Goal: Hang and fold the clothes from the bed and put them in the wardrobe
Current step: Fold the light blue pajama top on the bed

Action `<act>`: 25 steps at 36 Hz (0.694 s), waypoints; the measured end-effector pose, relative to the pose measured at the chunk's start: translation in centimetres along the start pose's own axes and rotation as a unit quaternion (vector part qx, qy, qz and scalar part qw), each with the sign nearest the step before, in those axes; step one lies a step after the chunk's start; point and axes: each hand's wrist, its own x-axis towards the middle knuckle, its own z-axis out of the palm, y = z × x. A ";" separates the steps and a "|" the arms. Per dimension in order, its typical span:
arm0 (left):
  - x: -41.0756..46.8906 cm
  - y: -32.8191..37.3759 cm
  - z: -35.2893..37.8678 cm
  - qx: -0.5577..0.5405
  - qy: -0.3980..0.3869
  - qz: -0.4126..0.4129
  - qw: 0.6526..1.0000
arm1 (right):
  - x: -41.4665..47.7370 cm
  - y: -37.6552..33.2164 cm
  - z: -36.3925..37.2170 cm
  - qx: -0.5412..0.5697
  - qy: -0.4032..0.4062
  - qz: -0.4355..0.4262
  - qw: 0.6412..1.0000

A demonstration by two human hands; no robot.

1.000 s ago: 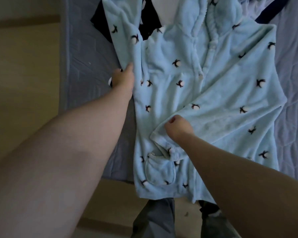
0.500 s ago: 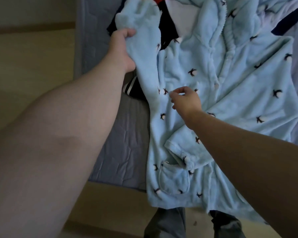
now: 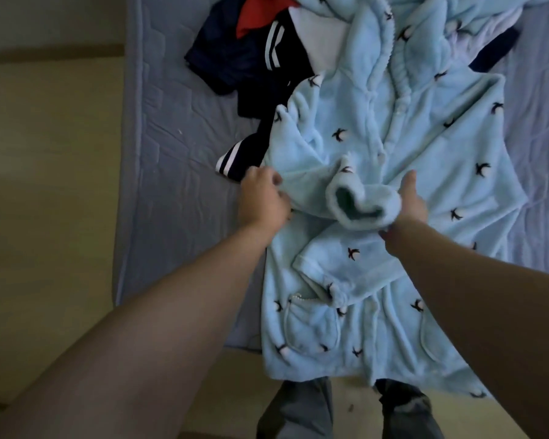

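**Both hands on the blue robe at the bed's edge**

A light-blue fleece robe (image 3: pixel 425 147), printed all over with small dark birds, lies spread front-up on a bed (image 3: pixel 178 153) covered in blue-grey quilted fabric. Its collar points to the far side, and its hem hangs over the near edge of the mattress, above the tan floor (image 3: pixel 45 201).

One sleeve is folded across the front of the robe, so that the open sleeve cuff (image 3: pixel 358 205) sits at the middle of the body, its mouth turned towards the camera.

The left hand (image 3: pixel 262 199) is at the robe's left edge, about halfway down. Its fingers are curled in on the fleece, holding the side of the garment. The right hand (image 3: pixel 412 201) is on the right side of the cuff — thumb up along the fabric, fingertips showing beneath it — so the cuff is clasped in that hand.

Lower down, a patch pocket (image 3: pixel 311 324) with a corded rim sits on the robe's left front; another pocket on the right is partly hidden by the right forearm.

Beyond the robe's left shoulder lies a dark navy garment with white stripes (image 3: pixel 235 55), partly tucked under the fleece. A red cloth (image 3: pixel 257 14) and a white cloth (image 3: pixel 317 39) rest on it. Grey trouser legs (image 3: pixel 298 410) show below the hem — the person stands against the bed.
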 end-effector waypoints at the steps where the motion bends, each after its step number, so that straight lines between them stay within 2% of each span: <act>1: 0.0 0.1 0.3 -0.026 0.026 -0.058 0.998 | -0.1 0.3 -0.5 0.001 -0.014 0.022 1.000; 3: 0.2 0.2 1.1 -0.086 0.045 -0.159 0.983 | -0.1 1.6 -1.4 -0.007 -0.090 0.066 0.994; 6: 0.6 1.0 2.0 -0.194 -0.009 -0.290 0.937 | 0.0 2.7 -2.2 -0.037 -0.181 0.110 0.977; 9: 0.2 1.9 2.4 -0.304 -0.083 -0.386 0.867 | -0.3 3.2 -2.5 -0.062 -0.207 0.132 0.967; 13: 0.5 2.0 2.8 -0.403 -0.124 -0.464 0.779 | -0.3 3.8 -2.1 -0.094 -0.218 0.118 0.964; 16: 0.9 1.8 3.0 -0.467 -0.136 -0.475 0.734 | -0.2 3.9 -1.3 -0.048 -0.210 0.105 0.971; 20: 1.0 1.3 3.1 -0.529 -0.083 -0.434 0.725 | 0.2 3.9 -0.7 0.030 -0.207 0.102 0.973; 23: -0.1 1.6 2.7 -0.569 -0.064 -0.421 0.704 | 0.4 3.7 -1.9 0.103 -0.208 0.106 0.967; 25: -0.9 1.7 2.5 -0.607 -0.059 -0.411 0.678 | 0.6 3.3 -3.4 0.145 -0.209 0.093 0.963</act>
